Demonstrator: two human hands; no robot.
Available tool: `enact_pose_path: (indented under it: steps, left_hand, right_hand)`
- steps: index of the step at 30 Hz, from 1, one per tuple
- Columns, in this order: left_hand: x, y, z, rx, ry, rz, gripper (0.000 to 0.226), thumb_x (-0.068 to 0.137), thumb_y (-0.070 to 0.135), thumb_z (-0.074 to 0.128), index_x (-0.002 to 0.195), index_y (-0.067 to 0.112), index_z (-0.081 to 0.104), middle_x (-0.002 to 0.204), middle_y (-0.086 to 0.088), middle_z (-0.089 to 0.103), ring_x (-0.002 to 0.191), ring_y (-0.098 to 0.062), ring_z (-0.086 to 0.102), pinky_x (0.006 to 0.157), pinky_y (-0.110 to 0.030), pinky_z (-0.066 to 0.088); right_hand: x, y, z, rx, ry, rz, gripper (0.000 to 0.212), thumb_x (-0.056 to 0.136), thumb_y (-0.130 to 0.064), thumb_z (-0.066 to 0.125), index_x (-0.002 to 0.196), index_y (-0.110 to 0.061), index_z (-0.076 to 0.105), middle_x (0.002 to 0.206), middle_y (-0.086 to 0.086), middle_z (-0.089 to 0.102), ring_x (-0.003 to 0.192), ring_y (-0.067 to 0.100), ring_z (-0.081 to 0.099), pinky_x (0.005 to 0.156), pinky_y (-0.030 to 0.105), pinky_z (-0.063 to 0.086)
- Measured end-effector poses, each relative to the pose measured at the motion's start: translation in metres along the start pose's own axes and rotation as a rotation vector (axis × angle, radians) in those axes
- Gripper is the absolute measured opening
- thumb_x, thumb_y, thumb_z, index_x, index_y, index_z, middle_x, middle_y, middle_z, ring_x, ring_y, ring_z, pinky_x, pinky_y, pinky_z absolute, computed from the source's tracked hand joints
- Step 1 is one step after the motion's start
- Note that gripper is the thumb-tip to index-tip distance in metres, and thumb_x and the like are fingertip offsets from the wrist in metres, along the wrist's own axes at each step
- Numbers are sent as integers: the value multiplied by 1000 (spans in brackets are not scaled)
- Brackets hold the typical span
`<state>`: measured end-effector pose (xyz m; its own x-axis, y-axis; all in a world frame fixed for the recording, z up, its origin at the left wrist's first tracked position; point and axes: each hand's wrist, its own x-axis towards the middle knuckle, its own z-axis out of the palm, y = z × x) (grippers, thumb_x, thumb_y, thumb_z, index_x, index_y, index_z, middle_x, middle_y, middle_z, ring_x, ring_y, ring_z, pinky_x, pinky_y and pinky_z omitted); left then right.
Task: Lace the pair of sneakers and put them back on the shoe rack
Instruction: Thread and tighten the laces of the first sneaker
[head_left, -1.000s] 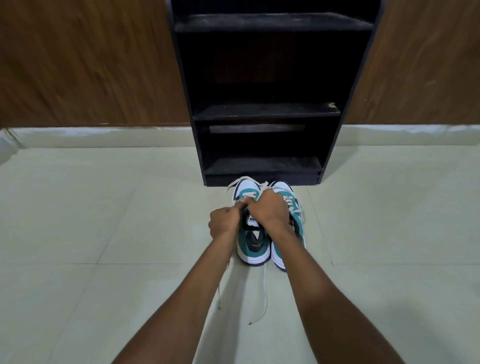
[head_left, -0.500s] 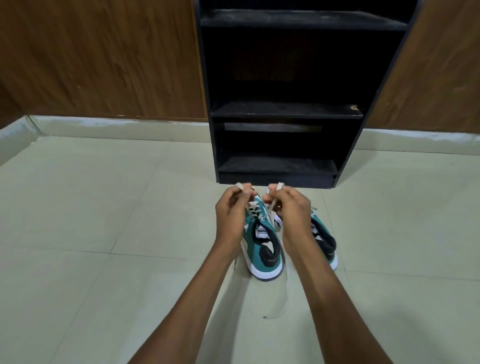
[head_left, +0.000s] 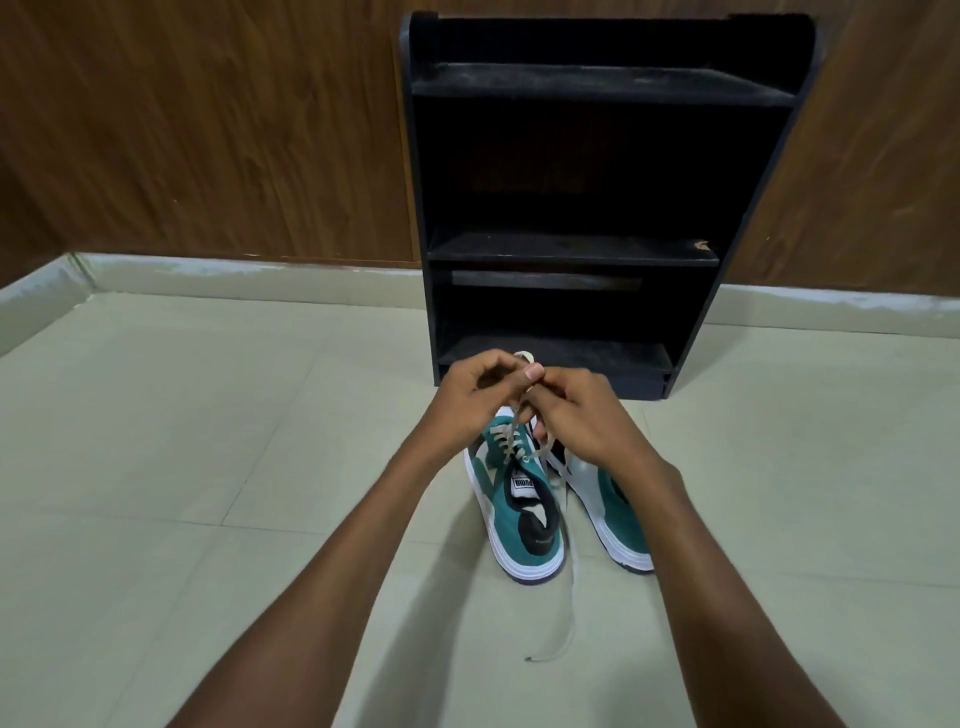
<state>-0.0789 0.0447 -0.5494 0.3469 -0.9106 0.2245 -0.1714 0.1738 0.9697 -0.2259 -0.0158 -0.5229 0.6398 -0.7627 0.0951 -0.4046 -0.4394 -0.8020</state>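
Two teal, white and black sneakers stand side by side on the tiled floor, heels toward me. The left sneaker (head_left: 519, 514) has a cream lace (head_left: 511, 436) threaded through its eyelets. My left hand (head_left: 467, 397) and my right hand (head_left: 576, 415) meet above its toe, both pinching the lace, with a loop of it sticking up between the fingers. One loose lace end (head_left: 566, 613) trails on the floor behind the heel. The right sneaker (head_left: 610, 509) is partly hidden under my right wrist. The black shoe rack (head_left: 571, 249) stands just beyond, its shelves bare.
The rack stands against a brown wood-panelled wall (head_left: 208, 130) with a pale skirting (head_left: 234, 273) along its foot. Cream floor tiles (head_left: 182, 441) spread out on both sides of the sneakers.
My hands have come together and risen above the left sneaker's toe, drawing the lace up. The view has tilted up, showing more of the rack.
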Motion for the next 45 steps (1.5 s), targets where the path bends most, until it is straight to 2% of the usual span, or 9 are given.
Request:
enact_pose_path:
  steps: [4, 9, 14, 18, 23, 28, 31, 38, 45]
  left_hand:
    - [-3, -8, 4, 29, 15, 37, 14, 93, 27, 70, 96, 13, 74, 87, 1, 72, 83, -11, 68, 78, -32, 55]
    - [-1, -16, 5, 191, -5, 98, 20, 97, 37, 64, 101, 20, 74, 99, 3, 66, 100, -16, 65, 89, -30, 52]
    - [-8, -19, 7, 229, -22, 123, 30, 90, 16, 64, 115, 30, 72, 108, 3, 63, 104, -4, 65, 92, -21, 51]
    - [-11, -23, 6, 540, 20, 152, 50, 77, 28, 77, 125, 39, 67, 106, 15, 67, 99, -5, 64, 88, -32, 56]
    - [-18, -34, 9, 827, 210, 409, 18, 83, 37, 71, 100, 33, 78, 75, 10, 66, 74, -11, 57, 57, -34, 52]
    - [-22, -46, 9, 882, 241, 563, 23, 94, 39, 61, 105, 30, 78, 76, 9, 64, 73, -13, 52, 55, -25, 41]
    - [-24, -44, 14, 591, 153, 295, 16, 93, 33, 62, 94, 22, 74, 83, 6, 70, 77, -15, 61, 65, -31, 49]
    - [-16, -16, 18, -149, 106, -503, 16, 85, 20, 53, 69, 16, 55, 65, 2, 51, 59, -9, 45, 60, -27, 36]
    - [-7, -14, 4, -314, 56, -561, 16, 90, 24, 61, 79, 14, 64, 66, 3, 51, 51, -8, 41, 51, -22, 34]
  right_hand:
    - [-3, 5, 10, -48, 57, -1, 29, 104, -24, 42, 107, -19, 70, 76, 2, 74, 60, 18, 71, 63, 37, 61]
    - [-7, 9, 23, -147, 203, -21, 30, 103, -24, 41, 104, -14, 69, 76, 6, 70, 63, 23, 70, 66, 46, 60]
    - [-7, 9, 24, -28, 273, 48, 29, 105, -27, 44, 105, -19, 72, 66, 1, 69, 58, 16, 71, 69, 33, 59]
    - [-7, 7, 22, -7, 314, 84, 30, 107, -23, 43, 101, -11, 70, 59, 4, 66, 41, 9, 65, 51, 15, 51]
    - [-3, 9, 13, 70, 282, 162, 20, 104, -11, 52, 96, -1, 68, 61, 7, 64, 37, -5, 59, 42, 2, 38]
    - [5, 21, 18, 278, 300, 310, 25, 93, -1, 64, 117, -7, 63, 83, 6, 72, 40, 17, 65, 45, 33, 59]
    - [5, 23, 20, 254, 332, 283, 42, 86, 1, 70, 122, -15, 54, 108, 7, 62, 47, 14, 64, 41, 26, 52]
    - [-7, 22, 31, 350, 330, 203, 4, 72, -31, 60, 74, -31, 57, 99, 11, 65, 68, 20, 59, 64, 37, 51]
    - [-14, 33, 38, 82, 251, 6, 15, 75, -36, 85, 83, -28, 74, 103, -8, 59, 99, 10, 63, 84, 35, 56]
